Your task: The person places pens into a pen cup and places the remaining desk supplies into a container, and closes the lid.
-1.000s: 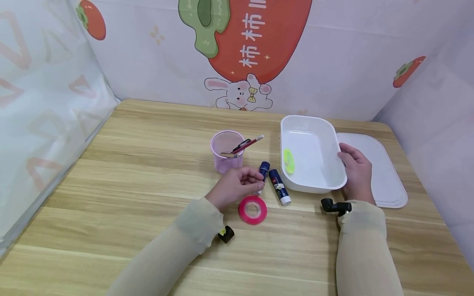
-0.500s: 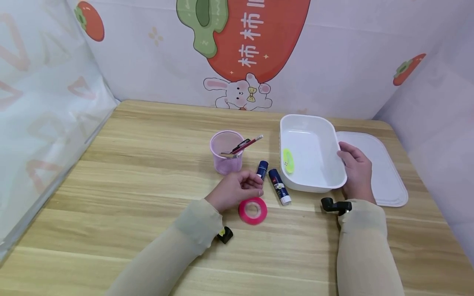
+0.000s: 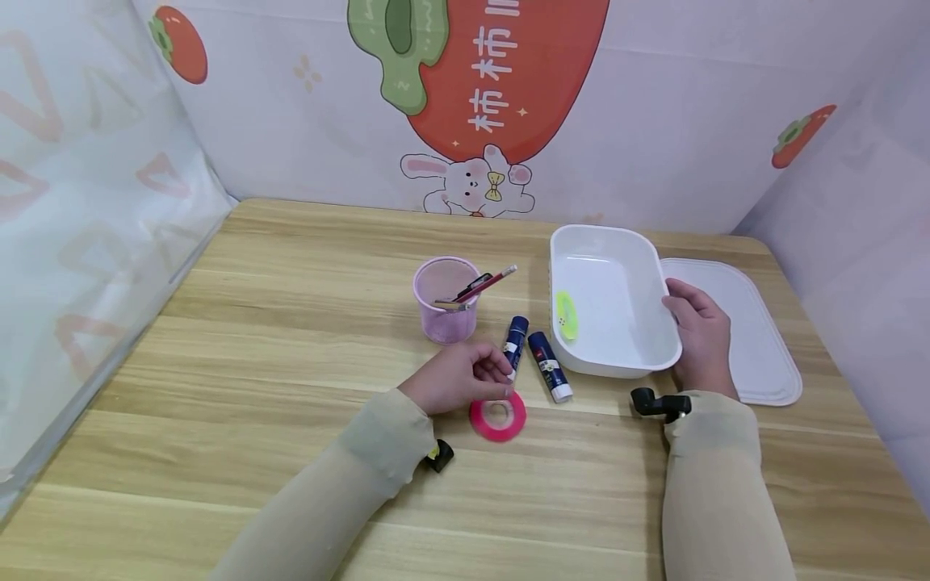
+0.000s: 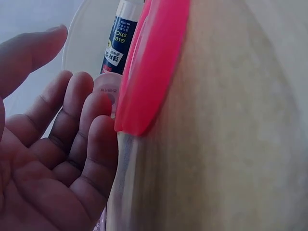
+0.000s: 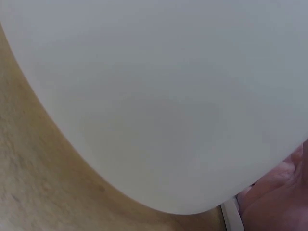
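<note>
My left hand (image 3: 459, 377) hovers at the upper left edge of a pink roll of tape (image 3: 514, 428), fingers loosely bent and thumb apart. In the left wrist view nothing lies between the thumb and fingers, and the tape (image 4: 161, 62) is right beside the fingertips. Just beyond that hand lies a blue glue stick (image 3: 517, 332), partly hidden by it. A second glue stick (image 3: 550, 368) lies to its right. My right hand (image 3: 701, 335) grips the right side of a white plastic box (image 3: 610, 369), thumb at the rim. A yellow-green oval item (image 3: 567, 315) is inside the box.
A pink mesh pen cup (image 3: 445, 324) holds a red pencil (image 3: 488, 284) and other writing tools, left of the box. Behind the right hand a white lid (image 3: 759, 339) lies flat on the wooden table (image 3: 291, 339). A printed cloth backdrop (image 3: 291, 121) rises behind the table.
My left hand has drawn slightly back from the nearer glue stick toward the tape, uncovering more of the stick. The right hand and the box have stayed in place.
</note>
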The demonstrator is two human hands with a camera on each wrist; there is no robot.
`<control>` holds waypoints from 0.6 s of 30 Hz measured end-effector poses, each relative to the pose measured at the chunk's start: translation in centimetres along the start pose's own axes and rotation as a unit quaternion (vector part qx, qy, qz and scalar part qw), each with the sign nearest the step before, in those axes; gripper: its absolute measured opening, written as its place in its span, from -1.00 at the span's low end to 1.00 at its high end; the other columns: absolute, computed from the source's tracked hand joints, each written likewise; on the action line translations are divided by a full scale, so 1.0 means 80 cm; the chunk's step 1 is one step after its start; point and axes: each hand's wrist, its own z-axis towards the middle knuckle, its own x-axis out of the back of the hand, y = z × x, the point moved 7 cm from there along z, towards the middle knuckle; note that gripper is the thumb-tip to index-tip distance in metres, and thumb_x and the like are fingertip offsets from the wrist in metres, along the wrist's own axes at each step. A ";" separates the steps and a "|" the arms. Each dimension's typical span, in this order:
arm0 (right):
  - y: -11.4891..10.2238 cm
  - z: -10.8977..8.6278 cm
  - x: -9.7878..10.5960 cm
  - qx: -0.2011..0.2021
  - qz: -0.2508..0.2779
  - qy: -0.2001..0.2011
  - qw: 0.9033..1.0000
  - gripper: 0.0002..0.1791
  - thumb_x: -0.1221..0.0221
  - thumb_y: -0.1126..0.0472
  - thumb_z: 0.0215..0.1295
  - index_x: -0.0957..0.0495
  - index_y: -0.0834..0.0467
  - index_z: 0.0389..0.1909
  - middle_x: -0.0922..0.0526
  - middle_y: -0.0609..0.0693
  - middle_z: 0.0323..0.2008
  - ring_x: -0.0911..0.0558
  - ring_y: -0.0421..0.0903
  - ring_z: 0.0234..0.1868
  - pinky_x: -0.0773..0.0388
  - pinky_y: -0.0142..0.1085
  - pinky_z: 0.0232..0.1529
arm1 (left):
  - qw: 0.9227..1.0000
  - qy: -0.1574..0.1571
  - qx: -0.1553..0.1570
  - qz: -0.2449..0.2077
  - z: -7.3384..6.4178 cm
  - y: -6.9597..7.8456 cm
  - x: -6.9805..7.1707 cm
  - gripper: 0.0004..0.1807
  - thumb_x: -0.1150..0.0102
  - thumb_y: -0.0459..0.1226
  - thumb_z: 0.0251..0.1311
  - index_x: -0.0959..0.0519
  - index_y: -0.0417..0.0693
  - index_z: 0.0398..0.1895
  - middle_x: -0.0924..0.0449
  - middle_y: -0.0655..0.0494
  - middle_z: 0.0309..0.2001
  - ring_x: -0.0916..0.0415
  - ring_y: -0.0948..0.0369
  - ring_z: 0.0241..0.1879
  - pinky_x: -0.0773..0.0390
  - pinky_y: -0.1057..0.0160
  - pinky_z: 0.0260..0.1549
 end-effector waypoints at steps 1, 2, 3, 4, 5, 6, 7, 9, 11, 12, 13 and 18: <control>0.000 0.000 0.000 0.001 0.002 0.000 1.000 -0.56 -0.21 0.08 0.44 -0.55 -0.02 0.30 -0.45 -0.04 0.36 -0.43 -0.11 0.34 -0.59 -0.55 -0.10 | 1.000 -0.004 0.000 -0.001 0.000 0.000 0.000 -0.77 -0.44 -0.35 0.15 -0.62 -0.12 -0.16 -0.66 0.12 -0.21 -0.60 0.21 -0.21 -0.64 0.32 -0.14; 0.000 0.000 0.000 0.001 0.004 0.000 1.000 -0.57 -0.22 0.08 0.43 -0.55 -0.02 0.30 -0.45 -0.04 0.36 -0.44 -0.11 0.33 -0.59 -0.55 -0.10 | 1.000 -0.008 0.002 -0.001 0.000 -0.001 -0.001 -0.77 -0.44 -0.35 0.15 -0.62 -0.10 -0.16 -0.67 0.13 -0.21 -0.60 0.21 -0.20 -0.64 0.32 -0.14; 0.000 0.000 -0.001 0.002 0.006 0.001 1.000 -0.57 -0.22 0.09 0.43 -0.56 -0.01 0.29 -0.46 -0.04 0.35 -0.44 -0.11 0.33 -0.60 -0.55 -0.10 | 1.000 -0.012 0.004 0.000 0.000 -0.002 -0.001 -0.77 -0.44 -0.35 0.15 -0.62 -0.09 -0.16 -0.67 0.15 -0.20 -0.60 0.21 -0.20 -0.64 0.32 -0.14; 0.000 0.000 0.000 0.002 0.005 0.001 1.000 -0.57 -0.22 0.09 0.43 -0.56 -0.02 0.29 -0.46 -0.04 0.35 -0.44 -0.11 0.33 -0.59 -0.54 -0.10 | 1.000 -0.015 0.006 0.000 0.000 -0.002 -0.001 -0.77 -0.44 -0.35 0.15 -0.62 -0.07 -0.15 -0.68 0.16 -0.19 -0.60 0.22 -0.19 -0.64 0.32 -0.13; -0.001 -0.001 0.000 0.002 0.006 0.002 1.000 -0.57 -0.22 0.09 0.43 -0.56 -0.01 0.29 -0.46 -0.03 0.35 -0.44 -0.11 0.33 -0.59 -0.54 -0.09 | 1.000 -0.016 0.009 0.000 0.000 -0.003 -0.001 -0.77 -0.45 -0.35 0.15 -0.62 -0.06 -0.15 -0.68 0.17 -0.18 -0.60 0.21 -0.18 -0.65 0.31 -0.13; -0.001 -0.001 0.000 0.002 0.004 0.002 1.000 -0.57 -0.21 0.09 0.44 -0.56 -0.02 0.29 -0.45 -0.04 0.36 -0.44 -0.11 0.33 -0.59 -0.54 -0.09 | 1.000 -0.017 0.011 0.002 0.001 -0.005 -0.001 -0.76 -0.45 -0.35 0.14 -0.62 -0.05 -0.15 -0.68 0.18 -0.18 -0.60 0.21 -0.17 -0.65 0.31 -0.12; -0.001 -0.001 0.000 0.001 0.002 0.002 1.000 -0.57 -0.21 0.09 0.44 -0.55 -0.03 0.30 -0.45 -0.04 0.36 -0.44 -0.11 0.33 -0.59 -0.54 -0.09 | 1.000 -0.017 0.012 0.002 0.002 -0.006 -0.001 -0.76 -0.45 -0.34 0.14 -0.62 -0.04 -0.15 -0.67 0.19 -0.18 -0.60 0.22 -0.17 -0.64 0.31 -0.12; -0.001 -0.001 0.000 0.000 0.001 0.001 1.000 -0.57 -0.20 0.08 0.44 -0.55 -0.03 0.30 -0.44 -0.04 0.36 -0.44 -0.11 0.34 -0.59 -0.54 -0.09 | 1.000 -0.015 0.015 0.005 0.003 -0.008 0.000 -0.76 -0.45 -0.34 0.14 -0.62 -0.02 -0.15 -0.67 0.18 -0.18 -0.61 0.22 -0.16 -0.65 0.31 -0.11; -0.001 -0.001 -0.001 -0.002 0.000 0.000 1.000 -0.57 -0.20 0.08 0.45 -0.54 -0.04 0.31 -0.44 -0.05 0.37 -0.43 -0.11 0.34 -0.59 -0.55 -0.09 | 1.000 -0.013 0.017 0.007 0.003 -0.010 0.001 -0.76 -0.45 -0.33 0.14 -0.62 -0.02 -0.15 -0.66 0.17 -0.18 -0.61 0.22 -0.16 -0.65 0.32 -0.10; -0.001 -0.001 -0.001 -0.003 -0.001 0.000 1.000 -0.56 -0.20 0.07 0.45 -0.54 -0.04 0.31 -0.43 -0.05 0.37 -0.43 -0.11 0.34 -0.59 -0.55 -0.10 | 1.000 -0.012 0.017 0.010 0.004 -0.011 0.001 -0.76 -0.45 -0.33 0.14 -0.62 -0.02 -0.15 -0.65 0.17 -0.18 -0.61 0.22 -0.16 -0.65 0.32 -0.10; 0.000 -0.001 -0.001 -0.004 -0.001 -0.001 1.000 -0.56 -0.20 0.07 0.45 -0.54 -0.04 0.31 -0.43 -0.05 0.38 -0.43 -0.11 0.35 -0.59 -0.55 -0.10 | 1.000 -0.012 0.016 0.013 0.004 -0.011 0.002 -0.76 -0.45 -0.33 0.14 -0.61 -0.03 -0.15 -0.65 0.16 -0.18 -0.60 0.22 -0.16 -0.65 0.32 -0.10; 0.000 -0.001 -0.001 -0.008 -0.003 -0.003 1.000 -0.56 -0.19 0.05 0.45 -0.53 -0.06 0.32 -0.41 -0.07 0.39 -0.41 -0.12 0.36 -0.59 -0.56 -0.10 | 0.999 -0.010 0.012 0.033 0.004 -0.011 0.004 -0.74 -0.46 -0.36 0.12 -0.60 -0.08 -0.15 -0.63 0.12 -0.20 -0.58 0.21 -0.19 -0.64 0.32 -0.12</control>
